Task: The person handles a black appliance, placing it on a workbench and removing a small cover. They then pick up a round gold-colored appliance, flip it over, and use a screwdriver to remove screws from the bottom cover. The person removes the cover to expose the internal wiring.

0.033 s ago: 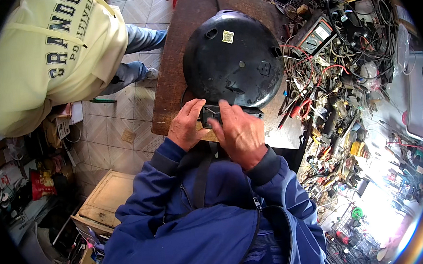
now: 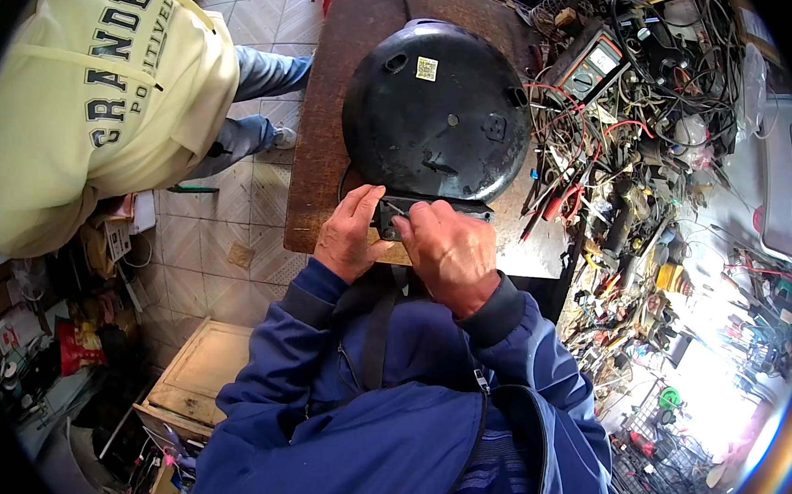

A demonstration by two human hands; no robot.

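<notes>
A large round black appliance, perhaps an electric pan seen from its underside, lies on a brown wooden table. Against its near edge is a long black housing. My left hand grips the left end of this housing, thumb below and fingers on top. Just to its right, my right hand is closed with fingertips pinched together over the housing. A thin metal shaft shows at those fingertips; the rest of it is hidden in the hand.
Right of the pan lie a multimeter, red-handled pliers and heaped cables and parts. A person in a pale yellow hoodie stands at the left. A wooden cabinet is at lower left, on the tiled floor's side.
My right hand's fingers, which were more spread and raised, have curled in and pinched together over the housing. My left hand and the pan have stayed in place.
</notes>
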